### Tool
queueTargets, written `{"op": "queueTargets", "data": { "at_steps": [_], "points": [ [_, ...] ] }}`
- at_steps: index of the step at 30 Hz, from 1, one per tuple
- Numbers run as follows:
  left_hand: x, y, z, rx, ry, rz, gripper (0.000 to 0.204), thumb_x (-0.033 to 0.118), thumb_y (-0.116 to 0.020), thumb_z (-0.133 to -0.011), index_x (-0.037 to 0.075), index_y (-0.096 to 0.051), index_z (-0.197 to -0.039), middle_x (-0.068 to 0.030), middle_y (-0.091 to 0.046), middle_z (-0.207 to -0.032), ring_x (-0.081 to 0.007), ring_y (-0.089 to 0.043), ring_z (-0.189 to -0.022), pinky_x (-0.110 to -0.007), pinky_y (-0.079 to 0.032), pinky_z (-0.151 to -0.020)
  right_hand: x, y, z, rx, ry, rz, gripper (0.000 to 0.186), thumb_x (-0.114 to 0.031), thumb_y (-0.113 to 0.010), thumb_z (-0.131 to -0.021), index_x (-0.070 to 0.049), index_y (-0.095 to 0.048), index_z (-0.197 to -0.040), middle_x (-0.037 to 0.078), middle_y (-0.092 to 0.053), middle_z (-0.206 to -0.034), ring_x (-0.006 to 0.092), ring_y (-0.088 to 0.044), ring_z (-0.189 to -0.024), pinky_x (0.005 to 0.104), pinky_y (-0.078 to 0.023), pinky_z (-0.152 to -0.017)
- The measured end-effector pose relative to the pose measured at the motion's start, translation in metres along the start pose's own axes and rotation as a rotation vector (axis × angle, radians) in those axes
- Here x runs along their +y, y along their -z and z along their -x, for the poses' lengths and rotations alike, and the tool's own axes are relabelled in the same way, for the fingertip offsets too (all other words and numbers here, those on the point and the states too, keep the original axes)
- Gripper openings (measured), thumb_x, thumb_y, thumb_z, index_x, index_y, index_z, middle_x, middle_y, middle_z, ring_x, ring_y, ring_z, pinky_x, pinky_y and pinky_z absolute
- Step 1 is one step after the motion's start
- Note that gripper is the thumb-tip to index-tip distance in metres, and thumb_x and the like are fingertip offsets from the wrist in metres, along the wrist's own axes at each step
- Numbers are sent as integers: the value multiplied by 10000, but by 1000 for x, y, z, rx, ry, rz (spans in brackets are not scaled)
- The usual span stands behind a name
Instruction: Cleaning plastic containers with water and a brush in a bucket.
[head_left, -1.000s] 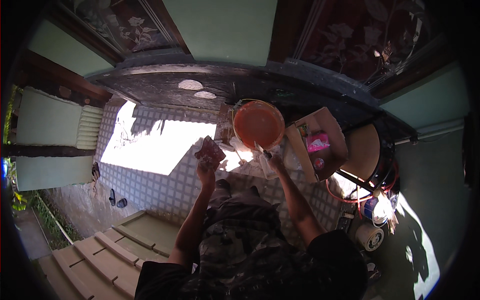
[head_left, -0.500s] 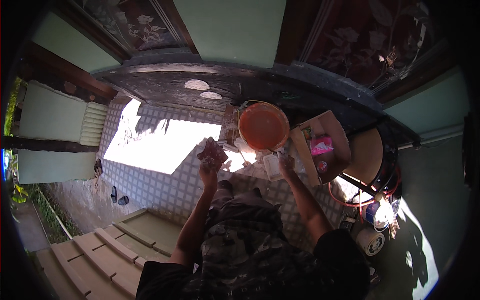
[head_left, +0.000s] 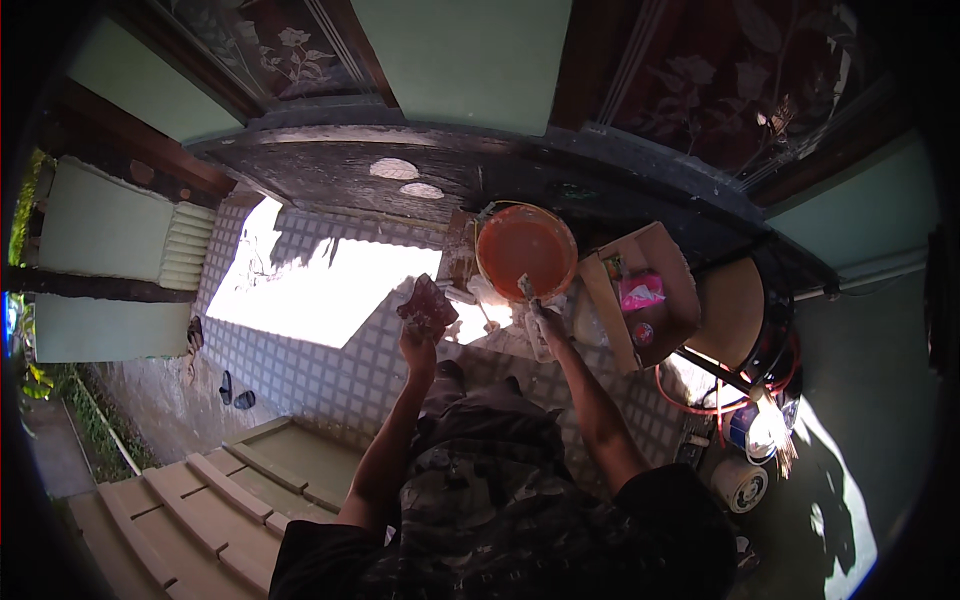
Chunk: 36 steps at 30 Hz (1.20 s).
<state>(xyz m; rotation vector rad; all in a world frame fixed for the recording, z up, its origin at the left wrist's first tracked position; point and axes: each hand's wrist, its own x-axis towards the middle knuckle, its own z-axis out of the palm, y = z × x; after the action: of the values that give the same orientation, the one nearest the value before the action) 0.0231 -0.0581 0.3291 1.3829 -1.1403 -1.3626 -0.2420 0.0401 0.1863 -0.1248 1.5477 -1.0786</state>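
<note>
I observe both hands from the head view, each with its own item. The left hand (head_left: 418,350) is closed around the lower edge of a dark red angular slab (head_left: 426,306); the slab extends upward beyond the fingers, its broad face toward the camera and marked with whitish smears. The exact placement of each left finger is too small and too dark for me to confirm. The right hand (head_left: 548,328) is clenched on a narrow hand tool (head_left: 525,286), which projects up and slightly left of the knuckles and ends in a pale, coated tip. I cannot tell the shape of the blade. This tip lies ahead of the right fingers, over the near side of the opening of an orange bucket (head_left: 528,245); I cannot determine whether it touches the contents. The bucket stands directly beyond the right fingers, and up and to the right of the left fingers. A whitish tray (head_left: 537,348) shows just beside the right hand, on its left and below, partly covered by it. To the right of the right fingers, near them but apart, sits an open cardboard box (head_left: 677,262) containing a pink packet (head_left: 641,292). The tiled floor (head_left: 375,370) spreads beneath both hands, and a bright sunlit patch (head_left: 320,290) lies to the left of the left fingers.
</note>
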Motion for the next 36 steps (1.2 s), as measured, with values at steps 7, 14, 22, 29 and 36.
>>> {"op": "queueTargets", "data": {
  "at_steps": [7,14,22,29,36],
  "points": [
    [-2,2,0,2,16,92,206,-59,-556,-877,-27,-543,-1080,-94,-611,-1002,-172,-632,-926,-297,-580,-760,3,46,-6,-96,-414,-380,359,-459,-639,-915,-160,-513,-759,-66,-411,-564,55,-288,-394,224,-226,-363],
    [-1,3,1,11,5,22,214,-61,-555,-862,-27,-532,-1073,-91,-603,-1003,-155,-620,-892,-284,-561,-748,0,62,2,379,240,566,409,-467,-619,-892,-61,-657,-909,130,-620,-715,305,-579,-588,410,-450,-528],
    [-4,7,2,27,17,-148,254,-82,-533,-820,-43,-544,-1072,-104,-609,-1021,-159,-619,-902,-280,-557,-757,-17,16,-13,238,290,1036,536,-497,-598,-878,-27,-637,-1132,257,-655,-1061,396,-625,-1025,469,-495,-876],
    [-9,14,4,23,-26,6,365,-125,-493,-784,-52,-547,-1138,-122,-608,-1055,-185,-613,-953,-294,-561,-766,-27,28,-32,556,314,1038,532,-509,-605,-862,-35,-632,-1101,234,-650,-1081,413,-628,-1032,508,-503,-877],
    [-6,15,7,28,29,103,382,-135,-498,-783,-54,-530,-1155,-127,-599,-1089,-192,-615,-967,-307,-568,-805,-17,35,-40,318,253,1259,564,-496,-584,-888,-66,-560,-1252,219,-635,-1129,368,-609,-1087,486,-496,-898]
  ]
}}
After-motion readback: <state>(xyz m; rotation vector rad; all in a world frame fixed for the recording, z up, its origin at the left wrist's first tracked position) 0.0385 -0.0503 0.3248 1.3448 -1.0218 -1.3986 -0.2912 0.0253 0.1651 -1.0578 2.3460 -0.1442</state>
